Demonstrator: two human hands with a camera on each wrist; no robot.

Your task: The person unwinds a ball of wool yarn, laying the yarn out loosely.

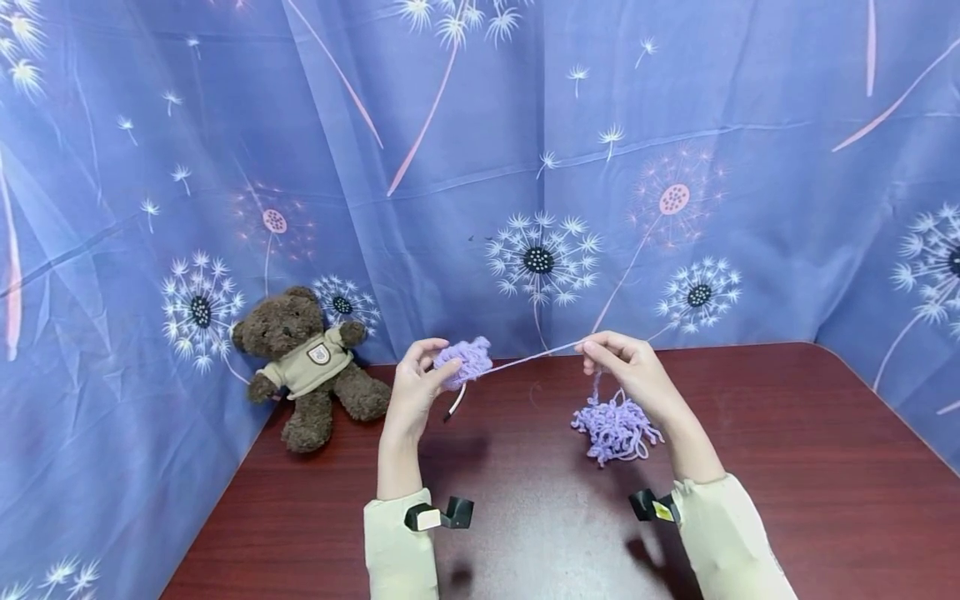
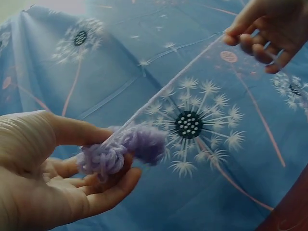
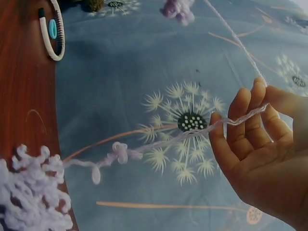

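Observation:
My left hand (image 1: 411, 390) pinches a small lilac bundle of yarn (image 2: 108, 156) between thumb and fingers, raised over the table. From the bundle a strand of yarn (image 1: 532, 358) runs taut up to my right hand (image 1: 630, 367). There the right thumb and forefinger pinch it, as the right wrist view shows. Past the pinch, the yarn crosses the other right fingers and trails, with small loops in it, to a loose lilac heap of yarn (image 1: 617, 427) below the hand.
A brown teddy bear (image 1: 311, 367) in a beige top sits at the table's back left. Behind my left hand lie a white headband (image 3: 45, 38) and a small blue ring (image 3: 53, 29). A blue dandelion-print curtain (image 1: 465, 167) hangs behind the dark red table (image 1: 795, 433).

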